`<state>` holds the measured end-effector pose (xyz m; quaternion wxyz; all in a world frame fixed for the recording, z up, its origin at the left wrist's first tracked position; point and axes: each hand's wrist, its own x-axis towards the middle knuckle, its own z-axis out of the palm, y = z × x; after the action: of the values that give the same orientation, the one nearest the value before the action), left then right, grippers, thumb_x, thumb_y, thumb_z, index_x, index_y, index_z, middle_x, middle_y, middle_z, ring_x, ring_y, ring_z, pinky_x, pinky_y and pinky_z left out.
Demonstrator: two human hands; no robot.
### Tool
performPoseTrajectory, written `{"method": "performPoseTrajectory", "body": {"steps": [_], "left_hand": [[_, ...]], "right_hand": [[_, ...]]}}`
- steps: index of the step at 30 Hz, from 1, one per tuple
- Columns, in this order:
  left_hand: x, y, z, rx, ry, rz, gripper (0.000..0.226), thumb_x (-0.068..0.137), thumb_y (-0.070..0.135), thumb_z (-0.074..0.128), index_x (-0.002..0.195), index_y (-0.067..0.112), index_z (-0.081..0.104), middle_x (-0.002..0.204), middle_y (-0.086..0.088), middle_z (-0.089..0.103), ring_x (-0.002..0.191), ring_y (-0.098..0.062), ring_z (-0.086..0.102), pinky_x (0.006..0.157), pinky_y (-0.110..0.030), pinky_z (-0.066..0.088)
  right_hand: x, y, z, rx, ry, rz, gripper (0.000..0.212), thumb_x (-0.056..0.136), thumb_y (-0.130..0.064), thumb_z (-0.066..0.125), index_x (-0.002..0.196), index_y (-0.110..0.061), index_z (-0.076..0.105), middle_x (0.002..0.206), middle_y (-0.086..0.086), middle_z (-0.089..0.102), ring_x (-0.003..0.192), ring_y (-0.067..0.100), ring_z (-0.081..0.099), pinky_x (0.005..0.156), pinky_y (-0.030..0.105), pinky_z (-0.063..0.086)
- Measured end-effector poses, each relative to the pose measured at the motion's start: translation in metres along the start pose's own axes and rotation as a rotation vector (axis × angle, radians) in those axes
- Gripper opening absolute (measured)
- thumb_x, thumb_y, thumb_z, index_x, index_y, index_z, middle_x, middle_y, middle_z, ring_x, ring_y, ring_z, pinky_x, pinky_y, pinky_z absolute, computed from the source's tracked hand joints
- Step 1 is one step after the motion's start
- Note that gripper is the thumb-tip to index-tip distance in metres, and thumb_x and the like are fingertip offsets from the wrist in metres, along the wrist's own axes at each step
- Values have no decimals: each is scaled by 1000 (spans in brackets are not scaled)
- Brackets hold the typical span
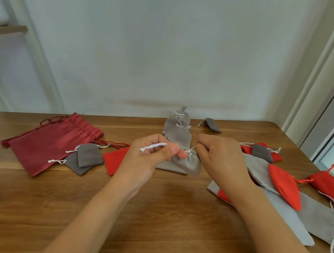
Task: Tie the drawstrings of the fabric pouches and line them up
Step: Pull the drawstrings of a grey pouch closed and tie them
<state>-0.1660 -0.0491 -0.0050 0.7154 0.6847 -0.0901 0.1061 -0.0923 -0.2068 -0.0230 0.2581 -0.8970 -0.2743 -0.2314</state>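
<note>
A light grey pouch (186, 164) lies in the middle of the wooden table (160, 211), its neck gathered. My left hand (148, 158) pinches one white drawstring end (153, 146) between thumb and fingers. My right hand (221, 157) pinches the other string close to the pouch's neck. Behind it, three tied grey pouches (178, 135) stand in a row running toward the wall.
A large dark red pouch (52, 142) and two dark grey pouches (84, 157) lie at left, beside a red pouch (115, 160). Several red and grey pouches (282, 185) are heaped at right. One dark grey pouch (212, 124) lies near the wall.
</note>
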Motion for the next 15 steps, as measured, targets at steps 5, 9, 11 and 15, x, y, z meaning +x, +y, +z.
{"method": "performPoseTrajectory", "body": {"steps": [5, 9, 11, 15], "left_hand": [[6, -6, -12, 39, 101, -125, 21, 72, 31, 68, 63, 12, 70, 66, 1, 68, 60, -5, 50, 62, -18, 42], [9, -11, -20, 198, 93, -216, 24, 77, 31, 71, 56, 20, 73, 64, -14, 63, 60, -13, 50, 63, -24, 43], [9, -13, -21, 274, 16, -242, 30, 79, 36, 69, 57, 16, 73, 59, -8, 60, 65, -18, 51, 70, -32, 45], [6, -11, -21, 311, -129, -251, 21, 88, 22, 64, 90, 6, 77, 62, 4, 62, 61, -3, 47, 70, -22, 42]], "right_hand": [[-6, -6, -4, 321, -64, -26, 26, 80, -20, 38, 55, -16, 44, 50, 2, 45, 49, 18, 40, 49, 34, 31], [-9, -15, -7, 630, -234, -34, 23, 87, -17, 42, 71, -8, 55, 69, 3, 56, 68, 22, 50, 63, 38, 40], [-10, -19, -8, 709, -290, -76, 25, 94, -18, 42, 75, -16, 57, 75, -8, 58, 75, 13, 54, 70, 31, 43], [-9, -21, -8, 745, -264, -136, 28, 100, -8, 41, 77, -12, 57, 82, -11, 51, 83, 7, 50, 78, 17, 38]]}}
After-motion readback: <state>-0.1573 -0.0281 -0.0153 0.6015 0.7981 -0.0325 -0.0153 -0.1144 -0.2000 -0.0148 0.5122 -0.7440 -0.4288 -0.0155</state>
